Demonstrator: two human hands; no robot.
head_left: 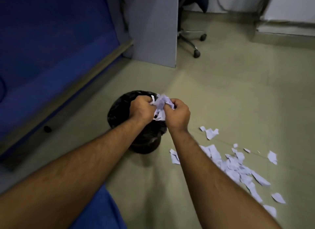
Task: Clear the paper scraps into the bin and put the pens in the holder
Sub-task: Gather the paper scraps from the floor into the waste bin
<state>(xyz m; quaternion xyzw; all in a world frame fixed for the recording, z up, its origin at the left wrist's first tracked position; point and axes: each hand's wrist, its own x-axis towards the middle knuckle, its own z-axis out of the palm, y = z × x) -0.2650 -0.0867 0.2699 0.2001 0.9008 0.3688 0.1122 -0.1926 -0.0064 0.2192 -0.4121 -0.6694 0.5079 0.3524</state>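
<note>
A wad of paper scraps is held directly above the black-lined bin, clenched between the left hand and right hand. Loose scraps litter the floor right of the bin (several partly behind the right forearm). An office chair base stands well beyond.

bin on floor | loose scraps right of bin | chair behind

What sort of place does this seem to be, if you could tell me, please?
Probably an office. A wheeled office chair stands behind a grey partition panel, and a bin lined with a black bag sits on the floor, with paper scraps strewn beside it.
</note>
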